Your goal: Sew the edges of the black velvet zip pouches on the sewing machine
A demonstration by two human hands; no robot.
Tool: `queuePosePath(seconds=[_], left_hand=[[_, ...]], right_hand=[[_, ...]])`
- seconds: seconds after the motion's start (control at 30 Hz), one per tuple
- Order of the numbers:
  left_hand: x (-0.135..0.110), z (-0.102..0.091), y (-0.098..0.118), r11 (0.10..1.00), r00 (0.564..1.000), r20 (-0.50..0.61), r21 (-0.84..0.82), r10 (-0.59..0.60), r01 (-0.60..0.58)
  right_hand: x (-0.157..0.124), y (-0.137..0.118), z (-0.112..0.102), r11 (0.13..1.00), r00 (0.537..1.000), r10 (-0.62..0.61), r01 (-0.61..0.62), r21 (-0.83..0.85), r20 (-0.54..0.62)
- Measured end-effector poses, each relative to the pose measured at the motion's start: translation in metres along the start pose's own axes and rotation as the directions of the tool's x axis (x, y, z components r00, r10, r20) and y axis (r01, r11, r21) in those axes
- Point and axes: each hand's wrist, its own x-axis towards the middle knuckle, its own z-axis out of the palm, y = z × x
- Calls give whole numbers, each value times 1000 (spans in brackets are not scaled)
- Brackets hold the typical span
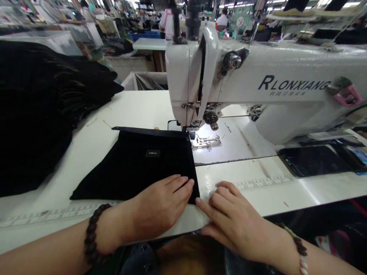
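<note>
A black fabric piece (137,172) lies flat on the sewing table, with a small dark label (153,153) near its middle. Its top band (149,131) runs under the needle area of the white sewing machine (186,76). My left hand (160,206) rests palm down on the fabric's lower right part, fingers stretched toward the corner. Beside that corner is my right hand (232,217); its index fingertip touches the fabric edge, while the thumb stays apart and the other fingers are loosely bent. A metal presser foot and guide (206,141) sit just right of the band.
A heap of black fabric (37,114) covers the table's left side. A phone (314,160) lies at the right, and a ruler strip (263,183) runs along the front of the tabletop. Pink thread snips (348,93) hang on the machine. People and worktables appear behind.
</note>
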Motion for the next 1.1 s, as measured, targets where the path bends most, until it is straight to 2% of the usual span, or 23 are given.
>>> queuePosePath(seconds=[0.07, 0.13, 0.2, 0.3, 0.4, 0.63, 0.77, 0.87, 0.97, 1.1], left_hand=[[2, -1, -3, 994, 997, -16, -80, -72, 71], [7, -2, -7, 972, 982, 14, -135, -190, 191], [12, -2, -10, 945, 952, 65, -124, -298, 304], [20, 3, -12, 928, 929, 93, -80, -357, 365], [24, 6, -18, 931, 931, 97, -67, -352, 359], [28, 12, -40, 944, 942, 64, 11, -329, 329], [19, 12, -46, 986, 986, -54, -72, -156, 152], [11, 12, -49, 991, 979, -193, -129, -60, 35], [9, 13, -57, 994, 967, -248, -105, -56, 31], [11, 19, -71, 997, 962, -266, -71, -57, 39]], right_hand=[[3, -1, 1, 1000, 999, 15, -14, -23, 36], [6, -1, 1, 1000, 998, 24, -23, -20, 51], [8, -1, 3, 999, 998, 36, -35, -3, 52], [8, 2, 5, 999, 999, 47, -48, 16, 7], [10, 5, 6, 999, 998, 42, -42, 21, -35], [30, 18, 4, 997, 998, 59, -59, -53, 0], [42, 27, 3, 994, 995, 81, -76, -75, 63], [50, 35, -1, 993, 980, 117, -110, -50, 159], [59, 43, -5, 991, 963, 136, -132, -33, 234], [69, 55, -7, 986, 951, 165, -157, -52, 262]])
